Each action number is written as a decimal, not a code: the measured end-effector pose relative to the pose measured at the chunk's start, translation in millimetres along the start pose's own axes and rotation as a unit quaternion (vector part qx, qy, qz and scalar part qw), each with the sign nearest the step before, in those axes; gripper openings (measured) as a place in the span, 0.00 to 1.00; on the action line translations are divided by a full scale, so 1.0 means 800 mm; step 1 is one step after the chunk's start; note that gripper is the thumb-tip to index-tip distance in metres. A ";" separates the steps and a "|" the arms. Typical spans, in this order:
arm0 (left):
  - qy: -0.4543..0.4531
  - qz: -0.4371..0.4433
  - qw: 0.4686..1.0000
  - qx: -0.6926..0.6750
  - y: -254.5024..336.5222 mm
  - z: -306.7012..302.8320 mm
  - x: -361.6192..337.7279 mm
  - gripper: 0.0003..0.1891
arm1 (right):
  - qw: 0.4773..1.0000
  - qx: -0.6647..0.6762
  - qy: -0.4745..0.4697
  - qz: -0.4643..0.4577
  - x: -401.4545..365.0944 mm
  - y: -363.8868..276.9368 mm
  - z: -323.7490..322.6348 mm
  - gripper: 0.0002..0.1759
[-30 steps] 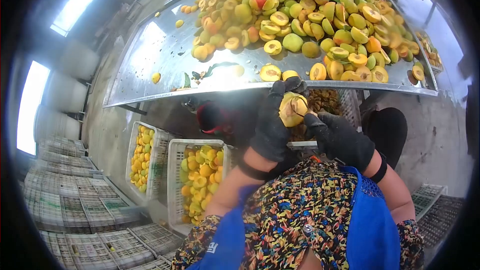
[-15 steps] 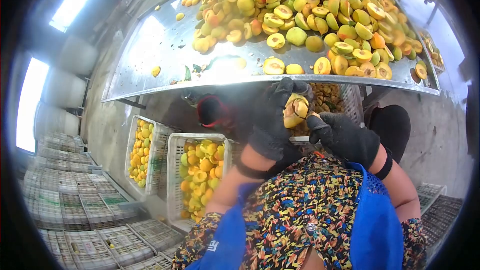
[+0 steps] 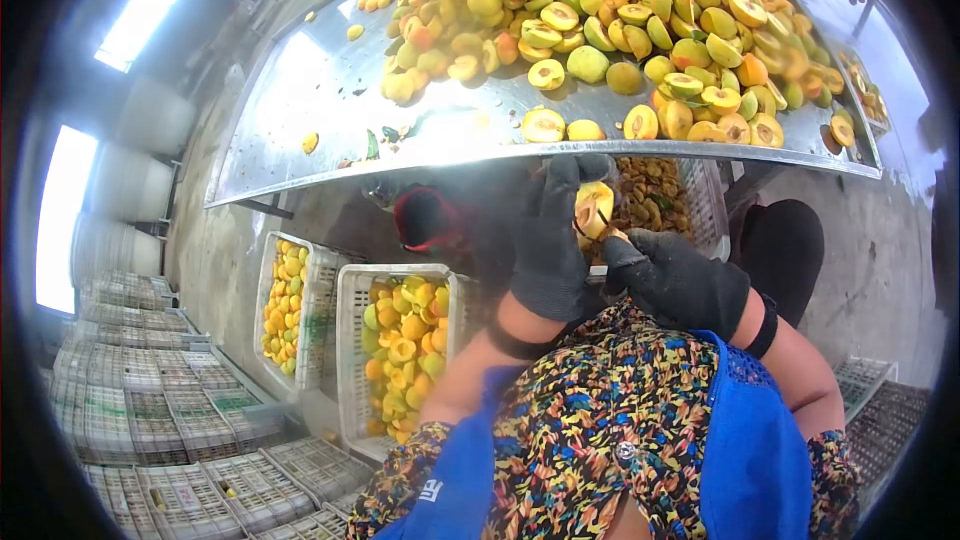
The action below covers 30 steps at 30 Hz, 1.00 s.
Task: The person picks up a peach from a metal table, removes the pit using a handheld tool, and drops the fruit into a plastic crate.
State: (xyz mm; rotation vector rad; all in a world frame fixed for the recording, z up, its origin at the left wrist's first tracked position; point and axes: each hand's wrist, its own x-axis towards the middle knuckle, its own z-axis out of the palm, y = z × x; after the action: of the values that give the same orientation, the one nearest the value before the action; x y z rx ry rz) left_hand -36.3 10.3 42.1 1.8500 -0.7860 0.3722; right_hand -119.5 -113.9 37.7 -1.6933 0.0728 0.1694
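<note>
My left hand (image 3: 552,235), in a black glove, is closed around a yellow peach half (image 3: 597,203) below the table's front edge. The cut face is turned towards my right hand (image 3: 680,278), also black-gloved. Its fingers pinch a small pitting knife (image 3: 617,235), mostly hidden, whose thin dark blade touches the lower part of the flesh. Under both hands stands a crate of brown peach pits (image 3: 655,202), partly covered by the table and gloves. Cut peaches (image 3: 590,65) lie heaped on the metal table (image 3: 290,140) in front of me.
Two white crates hold yellow peach halves: the nearer crate (image 3: 348,380) and one further left (image 3: 268,290). Stacked grey crates (image 3: 150,390) fill the lower left. The table's metal rim (image 3: 400,172) runs just beyond my hands. More crates (image 3: 880,410) stand at lower right.
The peach half has turned in my left hand, showing more of its cut face. My right hand has shifted slightly left and down with the knife. The view has moved a little.
</note>
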 end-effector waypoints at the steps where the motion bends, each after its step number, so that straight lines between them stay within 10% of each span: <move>1: -0.002 -0.009 0.999 -0.031 0.001 0.000 0.002 0.14 | 1.000 0.002 -0.012 0.009 -0.001 -0.003 -0.003 0.31; 6: -0.027 -0.164 0.940 -0.298 0.007 0.000 0.012 0.15 | 0.994 0.044 -0.062 0.072 -0.007 -0.032 -0.008 0.31; 12: 0.034 0.088 0.995 -0.033 -0.003 0.007 0.013 0.16 | 0.994 0.038 -0.059 0.078 -0.005 -0.026 -0.003 0.34; 14: -0.042 0.040 0.992 -0.113 -0.010 0.001 0.020 0.15 | 0.993 -0.033 -0.110 -0.038 -0.002 -0.016 -0.010 0.27; 17: -0.122 -0.101 0.941 -0.299 -0.014 -0.006 0.024 0.14 | 0.865 0.328 -0.361 0.115 0.016 0.031 -0.032 0.22; 19: -0.167 -0.201 0.865 -0.428 -0.013 -0.010 0.024 0.13 | 0.802 0.436 -0.359 0.194 0.014 0.020 -0.027 0.23; 20: -0.186 -0.247 0.816 -0.488 -0.014 -0.011 0.024 0.13 | 0.874 0.362 -0.273 0.174 0.001 0.007 -0.020 0.24; 22: -0.159 -0.154 0.891 -0.395 -0.016 -0.004 0.022 0.19 | 0.911 0.323 -0.190 0.175 -0.005 -0.002 -0.012 0.25; 27: -0.094 -0.195 0.794 -0.568 -0.020 0.010 0.012 0.20 | 0.785 0.483 -0.292 0.255 0.003 0.020 -0.021 0.30; 29: -0.097 -0.267 0.764 -0.580 -0.024 0.016 0.010 0.20 | 0.811 0.451 -0.277 0.250 0.001 0.018 -0.021 0.30; 30: -0.118 -0.205 0.836 -0.495 -0.029 0.016 0.010 0.21 | 0.823 0.434 -0.270 0.249 0.000 0.018 -0.021 0.30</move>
State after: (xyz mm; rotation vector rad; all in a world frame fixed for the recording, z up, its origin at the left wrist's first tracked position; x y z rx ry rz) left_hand -16.2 1.3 25.5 1.0111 -0.5445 -0.4919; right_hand -120.5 -132.1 25.5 -0.6332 0.1415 0.8679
